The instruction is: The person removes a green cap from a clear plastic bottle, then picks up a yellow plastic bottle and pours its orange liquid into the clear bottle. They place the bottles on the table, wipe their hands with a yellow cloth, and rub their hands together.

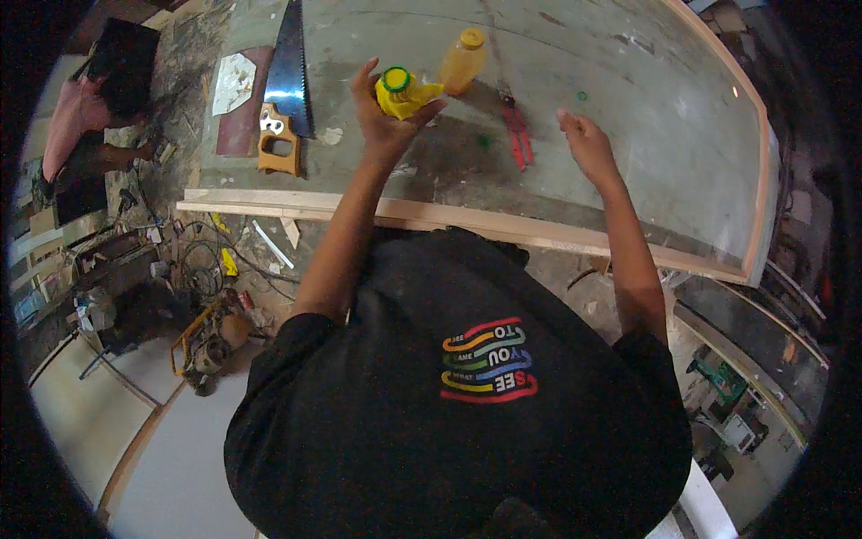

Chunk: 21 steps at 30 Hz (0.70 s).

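Your left grip (388,112) wrapped around a yellow bottle (404,92) with green cap, raised over the counter (628,117), your right grip (588,144) spread and empty at 3 o'clock, orange bottle (463,60) at 1 o'clock, red pliers (516,130) between, handsaw (285,90) at 9 o'clock.

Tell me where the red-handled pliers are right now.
In the head view, the red-handled pliers lie on the workbench between the two hands, closer to the right hand, just right of the orange bottle.
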Each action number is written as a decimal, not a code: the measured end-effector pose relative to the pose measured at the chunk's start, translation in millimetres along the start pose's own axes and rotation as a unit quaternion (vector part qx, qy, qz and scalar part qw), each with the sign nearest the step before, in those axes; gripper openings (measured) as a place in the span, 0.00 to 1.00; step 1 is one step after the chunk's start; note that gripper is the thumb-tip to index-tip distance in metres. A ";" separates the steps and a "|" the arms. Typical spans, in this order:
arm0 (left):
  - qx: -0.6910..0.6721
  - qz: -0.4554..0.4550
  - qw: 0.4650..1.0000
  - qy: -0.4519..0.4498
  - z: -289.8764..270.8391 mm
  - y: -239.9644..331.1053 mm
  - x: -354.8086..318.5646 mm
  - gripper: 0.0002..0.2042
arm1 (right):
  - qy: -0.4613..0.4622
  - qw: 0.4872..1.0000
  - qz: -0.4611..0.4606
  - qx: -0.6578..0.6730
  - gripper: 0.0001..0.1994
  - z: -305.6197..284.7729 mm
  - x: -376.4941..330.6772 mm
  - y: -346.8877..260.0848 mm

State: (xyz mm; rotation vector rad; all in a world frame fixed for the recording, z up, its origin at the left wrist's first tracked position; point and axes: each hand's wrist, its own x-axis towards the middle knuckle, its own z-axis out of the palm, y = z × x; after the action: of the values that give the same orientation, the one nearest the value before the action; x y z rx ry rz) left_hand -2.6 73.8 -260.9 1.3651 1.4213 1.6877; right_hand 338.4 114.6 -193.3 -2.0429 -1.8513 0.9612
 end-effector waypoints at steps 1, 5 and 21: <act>0.003 0.002 1.000 -0.005 0.4 -0.1 0.2 0.57 | 0.023 0.998 -0.026 -0.046 0.34 2.5 0.4 9.1; 0.026 0.029 0.999 -0.029 -0.2 2.6 0.1 0.60 | 0.095 0.976 -0.047 -0.192 0.32 9.1 -2.8 31.9; 0.208 -0.038 0.971 -0.108 -70.7 28.5 -35.7 0.62 | 0.159 0.919 -0.013 -0.362 0.64 26.9 -3.8 59.5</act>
State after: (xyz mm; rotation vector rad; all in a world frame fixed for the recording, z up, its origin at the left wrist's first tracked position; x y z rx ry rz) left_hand -49.8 6.8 -241.8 1.6333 1.7340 1.1876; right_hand 370.2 93.3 -246.3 -2.3377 -2.2276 -0.1283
